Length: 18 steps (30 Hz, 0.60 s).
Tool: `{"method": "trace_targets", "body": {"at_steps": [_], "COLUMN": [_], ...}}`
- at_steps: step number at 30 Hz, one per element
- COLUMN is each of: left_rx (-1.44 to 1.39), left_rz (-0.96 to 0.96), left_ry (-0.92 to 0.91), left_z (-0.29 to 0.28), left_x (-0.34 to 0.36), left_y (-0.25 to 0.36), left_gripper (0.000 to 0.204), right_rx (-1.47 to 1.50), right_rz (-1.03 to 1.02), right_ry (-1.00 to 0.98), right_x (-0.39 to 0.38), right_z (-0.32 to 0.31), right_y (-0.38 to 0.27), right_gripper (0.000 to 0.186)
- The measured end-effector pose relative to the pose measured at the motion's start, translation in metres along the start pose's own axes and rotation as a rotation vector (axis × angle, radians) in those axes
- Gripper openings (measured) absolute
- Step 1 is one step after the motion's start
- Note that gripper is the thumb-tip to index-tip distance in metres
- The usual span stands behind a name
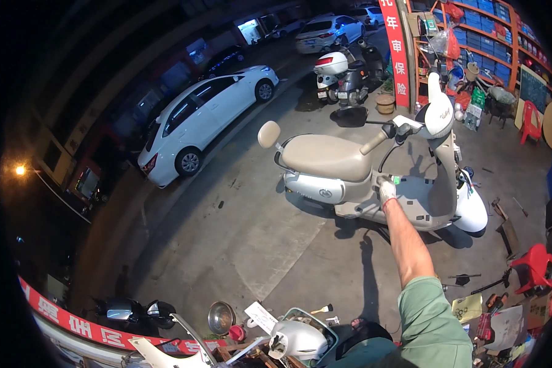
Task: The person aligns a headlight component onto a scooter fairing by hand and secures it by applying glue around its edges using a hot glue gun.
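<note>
A white scooter (313,187) with a beige seat (325,153) stands side-on before me, its handlebar on the right. My right hand (387,189), in a pale glove, reaches to the scooter just below the front of the seat, at the back of the grey footboard (419,202). A small green patch lies just beside it. I cannot make out whether its fingers hold anything. My left hand is not in view.
A white car (205,116) and parked scooters (343,83) stand behind. Orange shelves (503,49) hold blue bins at upper right. A red stool (535,270), loose tools, a metal bowl (221,318) and a bin (294,316) with white panels line the foreground.
</note>
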<state>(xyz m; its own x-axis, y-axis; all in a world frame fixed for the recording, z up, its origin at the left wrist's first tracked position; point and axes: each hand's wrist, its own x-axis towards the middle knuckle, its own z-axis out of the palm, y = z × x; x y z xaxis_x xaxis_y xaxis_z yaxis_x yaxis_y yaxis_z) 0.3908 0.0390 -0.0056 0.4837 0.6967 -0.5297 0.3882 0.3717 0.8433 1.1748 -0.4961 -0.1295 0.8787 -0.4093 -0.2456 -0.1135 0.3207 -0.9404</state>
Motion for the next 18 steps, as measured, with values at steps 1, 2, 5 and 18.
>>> {"method": "trace_targets", "body": {"at_steps": [1, 2, 5, 18], "left_rx": [-0.007, -0.016, -0.059, -0.050], "left_rz": [-0.006, -0.003, 0.053, 0.140], "left_ry": [-0.012, -0.016, 0.102, 0.122], "left_z": [0.017, 0.034, 0.047, 0.116], "left_x": [0.005, 0.009, -0.020, 0.002], "left_y": [0.005, 0.010, 0.025, 0.036], "left_gripper": [0.063, 0.060, 0.051, 0.030], "right_rx": [-0.007, -0.008, 0.172, 0.266], "right_rz": [-0.175, -0.196, 0.015, 0.027], "right_ry": [0.132, 0.154, -0.082, -0.088], "right_x": [0.013, 0.023, -0.004, -0.059], "right_z": [-0.005, -0.021, 0.026, -0.074], "right_y": [-0.016, -0.033, -0.056, -0.121], "right_gripper": [0.036, 0.036, 0.026, 0.011]}}
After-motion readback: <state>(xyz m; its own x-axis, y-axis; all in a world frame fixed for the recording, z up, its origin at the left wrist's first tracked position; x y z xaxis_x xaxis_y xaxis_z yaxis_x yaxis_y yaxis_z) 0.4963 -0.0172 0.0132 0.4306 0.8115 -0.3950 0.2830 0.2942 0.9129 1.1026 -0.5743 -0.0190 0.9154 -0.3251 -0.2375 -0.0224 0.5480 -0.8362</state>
